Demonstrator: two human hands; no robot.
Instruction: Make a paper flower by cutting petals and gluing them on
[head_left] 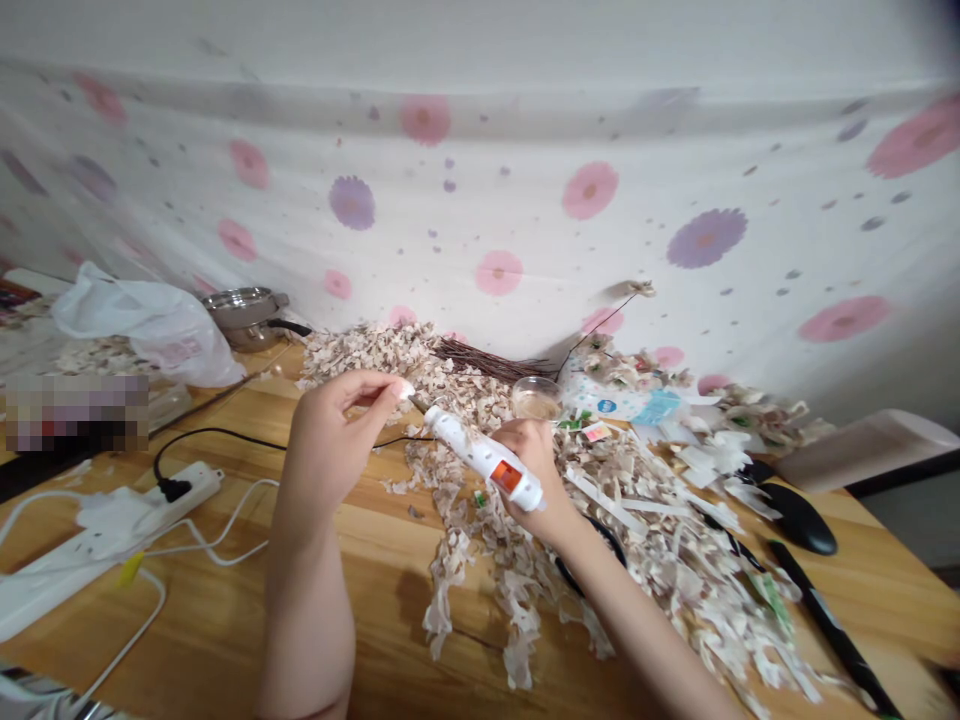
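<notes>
My right hand (536, 455) is wrapped round a white hot glue gun (480, 450) with an orange-red panel at its rear end. Its thin tip points left, toward my left hand (349, 420). Between thumb and forefinger of that hand is a small white petal-like piece (406, 389), close to the tip; I cannot tell whether they touch. Below and behind both hands, a heap of pale, curled petal-like scraps (375, 355) spreads over the wooden table (390, 640). A bundle of thin brown twigs (487, 360) lies on the heap.
At left are a white power strip (112, 540) with cables, a plastic bag (150, 320) and a metal pot (244, 310). A clear cup (536, 398) and a tissue pack (622, 400) stand behind my right hand. A black mouse (799, 518) lies at right.
</notes>
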